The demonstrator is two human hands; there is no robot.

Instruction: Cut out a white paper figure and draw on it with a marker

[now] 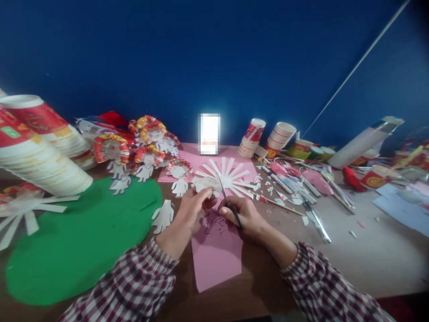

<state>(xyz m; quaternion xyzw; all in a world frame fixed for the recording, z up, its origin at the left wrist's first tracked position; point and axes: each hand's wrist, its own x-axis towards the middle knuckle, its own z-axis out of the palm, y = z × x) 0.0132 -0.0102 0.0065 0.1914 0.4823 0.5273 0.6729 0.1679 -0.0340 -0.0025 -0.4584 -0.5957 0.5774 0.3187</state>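
Between thumb and fingers, my left hand (196, 205) pinches a small piece of white paper (204, 183). My right hand (246, 217) is closed around a pair of scissors (231, 205) with dark handles, and their blades reach up beside the paper's right edge. Whether the blades touch the paper I cannot tell. Under both hands lies a pink sheet (217, 264) with dark pen marks. Just beyond the hands is a white cup cut into fanned strips (226, 179). White paper figure cutouts (164, 217) lie left of my left hand.
A green paper shape (83, 241) covers the left side. Tall stacked paper cups (43, 156) lean at far left; shorter cup stacks (253, 136) stand at the back. Decorated ring figures (112, 152) sit back left. Markers (284, 183), paper scraps and a craft knife (317, 221) lie right. A blue wall rises behind.
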